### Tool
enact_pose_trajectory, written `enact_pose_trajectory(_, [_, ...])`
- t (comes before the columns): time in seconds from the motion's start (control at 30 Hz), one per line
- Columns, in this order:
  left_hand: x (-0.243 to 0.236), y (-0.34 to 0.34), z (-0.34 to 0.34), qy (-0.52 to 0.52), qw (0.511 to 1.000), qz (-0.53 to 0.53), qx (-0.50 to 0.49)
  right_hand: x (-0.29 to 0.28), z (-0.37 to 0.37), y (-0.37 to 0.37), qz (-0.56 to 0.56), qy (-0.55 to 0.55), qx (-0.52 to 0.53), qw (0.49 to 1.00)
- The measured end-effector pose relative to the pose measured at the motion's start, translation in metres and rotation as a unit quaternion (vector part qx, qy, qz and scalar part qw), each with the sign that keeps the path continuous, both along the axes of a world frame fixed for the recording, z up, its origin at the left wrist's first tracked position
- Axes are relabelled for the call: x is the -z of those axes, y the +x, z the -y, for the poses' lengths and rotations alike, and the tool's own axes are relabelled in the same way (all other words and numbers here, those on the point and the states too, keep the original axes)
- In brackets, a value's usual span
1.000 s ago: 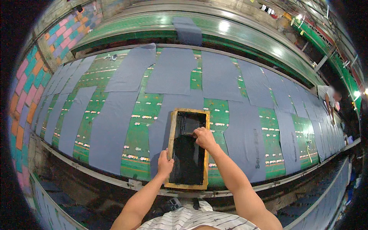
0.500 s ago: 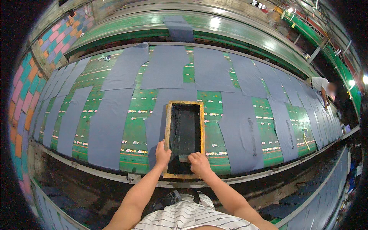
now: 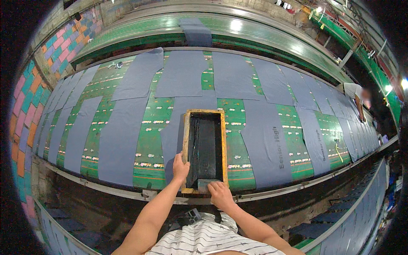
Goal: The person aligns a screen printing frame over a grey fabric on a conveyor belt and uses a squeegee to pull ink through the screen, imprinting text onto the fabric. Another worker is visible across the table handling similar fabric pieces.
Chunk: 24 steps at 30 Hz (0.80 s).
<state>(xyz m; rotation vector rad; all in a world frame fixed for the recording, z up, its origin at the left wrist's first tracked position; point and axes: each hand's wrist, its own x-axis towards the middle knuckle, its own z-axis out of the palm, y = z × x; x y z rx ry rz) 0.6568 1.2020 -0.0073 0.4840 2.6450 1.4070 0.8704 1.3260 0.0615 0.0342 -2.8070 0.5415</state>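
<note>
A long screen-printing frame (image 3: 222, 144) with yellowish, stained wooden sides and a dark, ink-smeared mesh lies over a blue-grey fabric panel (image 3: 174, 131) in front of me. My left hand (image 3: 181, 168) is closed round the frame's left side, low down. At the frame's near end, my right hand (image 3: 221, 194) grips a grey squeegee (image 3: 205, 185) by its right part. Its lower edge is hidden against the mesh. To the right, another fabric panel (image 3: 263, 144) bears dark printed lettering.
More blue-grey panels lie in two rows along the green printing table (image 3: 148, 148). A metal rail (image 3: 272, 191) runs along its near edge. At the far right a person (image 3: 355, 95) leans over the table. Another long green table (image 3: 272, 34) stands behind.
My right hand has drawn the squeegee toward me, down to the frame's near end. My left hand stays on the frame's left side.
</note>
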Motion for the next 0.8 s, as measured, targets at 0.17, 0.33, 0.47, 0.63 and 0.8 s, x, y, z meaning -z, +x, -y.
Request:
enact_pose_trajectory(0.17, [-0.008, -0.008, 0.000, -0.028, 0.999, 0.012, 0.019, 0.004, 0.001, 0.007, -0.003, 0.019, 0.004, 1.000])
enact_pose_trajectory(0.33, [-0.158, -0.039, -0.008, 0.174, 0.980, -0.093, -0.006, -0.010, 0.006, 0.005, 0.010, -0.052, 0.027, 0.998])
enact_pose_trajectory(0.47, [-0.361, -0.012, 0.028, 0.457, 0.806, -0.330, 0.180, -0.012, 0.002, 0.000, 0.022, -0.100, 0.051, 0.993])
enact_pose_trajectory(0.63, [-0.467, 0.011, 0.089, 0.413, 0.709, -0.437, 0.368, -0.012, 0.008, -0.007, 0.021, -0.096, 0.044, 0.994])
enact_pose_trajectory(0.8, [-0.483, 0.014, 0.096, 0.362, 0.718, -0.398, 0.441, -0.009, 0.001, -0.002, 0.043, -0.099, 0.065, 0.992])
